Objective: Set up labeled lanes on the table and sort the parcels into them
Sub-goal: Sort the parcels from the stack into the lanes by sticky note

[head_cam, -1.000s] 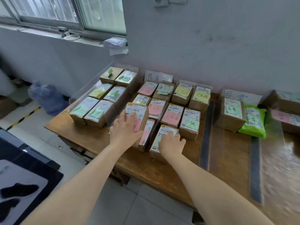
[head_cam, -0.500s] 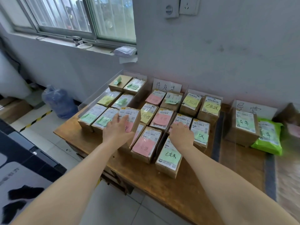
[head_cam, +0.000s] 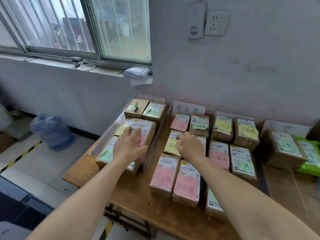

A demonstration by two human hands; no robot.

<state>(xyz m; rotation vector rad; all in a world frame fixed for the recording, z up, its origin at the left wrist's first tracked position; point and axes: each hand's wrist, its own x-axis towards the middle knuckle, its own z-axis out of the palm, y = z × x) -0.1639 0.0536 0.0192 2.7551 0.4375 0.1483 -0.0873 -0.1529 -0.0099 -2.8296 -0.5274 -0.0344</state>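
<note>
Brown cardboard parcels with green, yellow and pink notes lie in lanes on the wooden table (head_cam: 138,201). A white label card (head_cam: 189,108) leans on the wall behind the middle lane, another label card (head_cam: 285,128) further right. My left hand (head_cam: 129,146) grips a parcel with a pink note (head_cam: 144,134) and holds it over the left lane's parcels, just left of the clear divider (head_cam: 155,141). My right hand (head_cam: 190,146) rests with bent fingers on top of a parcel with a yellow note (head_cam: 171,146) in the middle lane.
A green bag (head_cam: 310,156) lies at the far right beside a larger box (head_cam: 280,148). Dark tape strips (head_cam: 259,170) mark lanes on the table. On the floor to the left stands a blue water bottle (head_cam: 52,130). The wall stands right behind the parcels.
My left hand has carried the pink-note parcel from the middle lane over the divider to the left lane. My right hand has moved farther back, onto the yellow-note parcel. The camera moved closer.
</note>
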